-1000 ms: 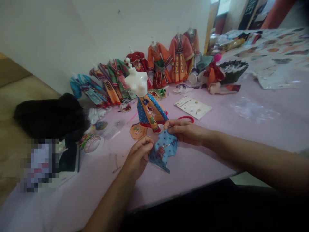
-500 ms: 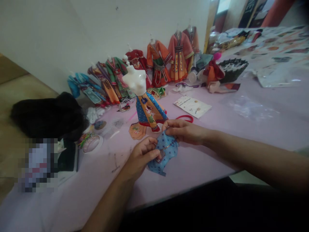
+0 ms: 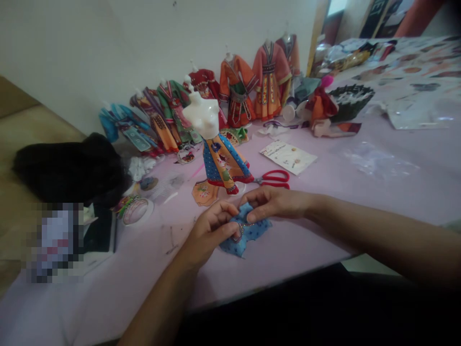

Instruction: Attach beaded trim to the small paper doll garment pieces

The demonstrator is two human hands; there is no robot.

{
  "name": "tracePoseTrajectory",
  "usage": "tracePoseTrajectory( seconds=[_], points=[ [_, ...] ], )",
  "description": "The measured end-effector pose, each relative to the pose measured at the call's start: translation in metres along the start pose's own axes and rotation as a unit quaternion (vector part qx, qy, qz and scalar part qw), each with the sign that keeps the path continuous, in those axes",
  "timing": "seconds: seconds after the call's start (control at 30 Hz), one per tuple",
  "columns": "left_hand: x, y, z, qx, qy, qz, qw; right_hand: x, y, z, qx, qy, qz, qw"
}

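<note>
A small piece of blue patterned fabric with a brown-edged trim line is between my two hands, just above the pink table. My left hand pinches its left side between thumb and fingers. At its upper part, my right hand is closed on the cloth near the trim. Behind my hands stands a white doll mannequin in a blue and orange skirt with a red hem. Red-handled scissors lie beyond my right hand, and an orange embroidered cloth piece lies beside the skirt.
Several dressed doll forms line the wall. A black furry heap, a tape roll and a dark notebook are on the left. A white printed card, clear plastic and a dark basket lie to the right.
My right hand has moved down along the blue fabric, from its top corner to near the trim. The cloth is now more folded, and more of the scissors shows.
</note>
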State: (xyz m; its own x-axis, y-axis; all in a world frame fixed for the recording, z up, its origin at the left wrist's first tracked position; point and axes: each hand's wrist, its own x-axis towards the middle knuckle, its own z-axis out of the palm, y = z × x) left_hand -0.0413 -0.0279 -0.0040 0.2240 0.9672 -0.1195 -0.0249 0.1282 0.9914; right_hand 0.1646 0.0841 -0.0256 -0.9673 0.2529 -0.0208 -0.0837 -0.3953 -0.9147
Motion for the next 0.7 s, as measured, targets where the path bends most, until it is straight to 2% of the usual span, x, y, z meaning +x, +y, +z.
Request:
tracePoseTrajectory(
  seconds=[0.2,0.27,0.4,0.5,0.6,0.7],
  points=[
    [-0.0011,-0.0013,0.0004,0.011,0.030,0.014,0.999,-0.0018,0.0025,0.0011,0.018,-0.034,0.010,0.999],
    [0.0005,-0.0008,0.0018,0.021,0.071,0.040,0.996,-0.0023,0.0028,0.0011,0.040,-0.036,-0.001,0.999],
    [0.0037,0.0011,0.0034,0.063,0.188,0.109,0.974,-0.0024,0.0016,0.0025,0.078,-0.036,-0.023,0.996],
    [0.0023,0.0010,0.0021,0.070,0.234,0.145,0.959,-0.0014,-0.0002,0.0045,0.107,-0.010,-0.052,0.993],
    [-0.0016,-0.0010,0.0019,0.084,0.214,0.150,0.962,-0.0005,-0.0020,0.0065,0.124,0.033,-0.080,0.988],
    [-0.0035,-0.0040,0.0050,0.098,0.148,0.091,0.980,-0.0005,-0.0027,0.0067,0.130,0.058,-0.086,0.986]
  ],
)
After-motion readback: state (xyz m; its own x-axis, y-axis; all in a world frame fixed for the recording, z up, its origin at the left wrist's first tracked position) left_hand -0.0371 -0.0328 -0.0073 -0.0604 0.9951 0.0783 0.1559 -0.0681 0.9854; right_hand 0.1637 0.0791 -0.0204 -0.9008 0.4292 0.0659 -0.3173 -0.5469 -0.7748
